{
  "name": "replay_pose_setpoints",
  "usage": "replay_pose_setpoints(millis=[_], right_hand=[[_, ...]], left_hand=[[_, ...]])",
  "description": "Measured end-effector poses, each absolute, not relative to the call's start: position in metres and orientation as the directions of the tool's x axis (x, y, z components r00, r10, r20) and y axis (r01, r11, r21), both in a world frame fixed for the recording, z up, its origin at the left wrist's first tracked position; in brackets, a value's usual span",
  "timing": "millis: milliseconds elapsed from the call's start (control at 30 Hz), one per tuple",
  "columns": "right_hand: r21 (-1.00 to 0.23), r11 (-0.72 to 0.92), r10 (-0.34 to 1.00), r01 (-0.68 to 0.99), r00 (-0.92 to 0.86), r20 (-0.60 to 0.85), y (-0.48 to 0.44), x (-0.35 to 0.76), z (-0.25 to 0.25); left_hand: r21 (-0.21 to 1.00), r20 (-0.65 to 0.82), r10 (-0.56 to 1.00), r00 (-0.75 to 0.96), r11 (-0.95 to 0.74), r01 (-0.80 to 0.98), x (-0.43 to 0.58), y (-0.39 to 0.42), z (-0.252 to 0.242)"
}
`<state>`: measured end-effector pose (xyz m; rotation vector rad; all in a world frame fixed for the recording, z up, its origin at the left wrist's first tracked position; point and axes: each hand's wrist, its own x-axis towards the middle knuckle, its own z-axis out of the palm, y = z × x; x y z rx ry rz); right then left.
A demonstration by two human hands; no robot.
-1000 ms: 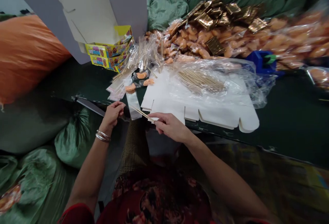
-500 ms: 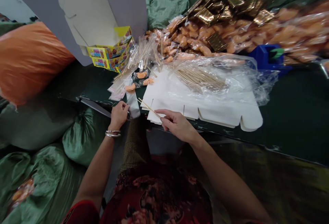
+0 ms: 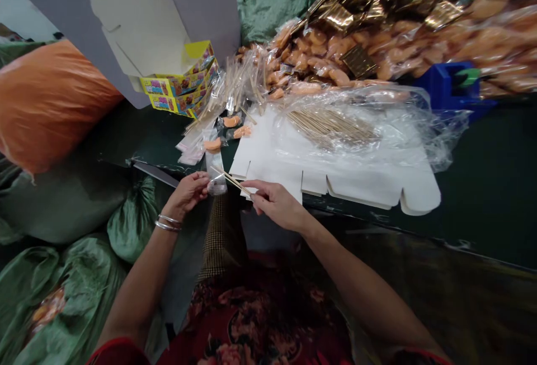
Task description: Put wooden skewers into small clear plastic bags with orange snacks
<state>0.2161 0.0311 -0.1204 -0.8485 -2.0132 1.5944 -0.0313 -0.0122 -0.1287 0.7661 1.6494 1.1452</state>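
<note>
From the head view, the left hand [image 3: 188,194], with bangles [image 3: 168,225] at its wrist, has its fingers curled and pressed together on the lower end of a clear sleeve [image 3: 217,166]. The right hand [image 3: 274,204] pinches a thin wooden stick [image 3: 232,181] between thumb and forefinger, its other fingers loosely spread. The stick runs from that pinch to the sleeve, its tip overlapping the plastic. An orange piece [image 3: 212,144] lies at the sleeve's far end. The step in hand looks like bringing stick and sleeve together, and the next move calls for both pinches staying steady with the stick in line with the sleeve. Just beside the right hand lies a white card blank [image 3: 272,169], with a bundle of sticks [image 3: 331,127] in a plastic bag [image 3: 436,141] on it. Beyond are loose sleeves [image 3: 239,80], bagged orange pieces [image 3: 308,88], gold packets [image 3: 358,61] and yellow boxes [image 3: 178,83]. Glare hides whether the stick's tip is inside the sleeve or over it, the sleeve's opening cannot be made out, and the left fingertips are partly hidden by the plastic.
</note>
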Motion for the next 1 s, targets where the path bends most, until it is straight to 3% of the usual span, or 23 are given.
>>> replay_pose_setpoints(millis=[167, 300, 433, 533, 600, 700, 800, 900, 1000], right_hand=[[-0.957, 0.184, 0.679, 0.223, -0.733, -0.040, 0.030, 0.210, -0.119], [-0.914, 0.316, 0.637, 0.255, -0.771, 0.005, 0.032, 0.196, -0.115], [-0.700, 0.551, 0.639, 0.454, -0.769, 0.003, 0.042, 0.170, -0.112], [-0.491, 0.629, 0.661, 0.602, -0.747, -0.069, 0.051, 0.159, -0.109], [-0.451, 0.641, 0.660, 0.620, -0.746, -0.088, 0.054, 0.163, -0.106], [-0.486, 0.622, 0.683, 0.613, -0.729, -0.045, 0.049, 0.185, -0.096], [-0.596, 0.568, 0.726, 0.568, -0.687, 0.037, 0.036, 0.207, -0.085], [-0.738, 0.539, 0.632, 0.406, -0.774, 0.035, 0.025, 0.206, -0.081], [-0.795, 0.494, 0.548, 0.351, -0.836, -0.029, 0.026, 0.194, -0.088]], left_hand=[[0.936, -0.305, 0.851, -0.428, 0.352, 0.031, -0.032, -0.013, -0.139], [0.922, -0.218, 0.832, -0.509, 0.347, 0.172, -0.041, -0.015, -0.136], [0.925, -0.036, 0.799, -0.600, 0.254, 0.283, -0.046, -0.018, -0.131], [0.963, -0.155, 0.817, -0.556, 0.250, 0.099, -0.043, -0.017, -0.132], [0.952, -0.291, 0.841, -0.456, 0.303, -0.049, -0.039, -0.017, -0.134], [0.910, -0.402, 0.851, -0.336, 0.332, -0.248, -0.036, -0.018, -0.136], [0.850, -0.448, 0.857, -0.257, 0.318, -0.420, -0.035, -0.020, -0.137], [0.846, -0.427, 0.872, -0.241, 0.291, -0.446, -0.033, -0.021, -0.138], [0.849, -0.397, 0.885, -0.245, 0.252, -0.463, -0.032, -0.021, -0.138]])
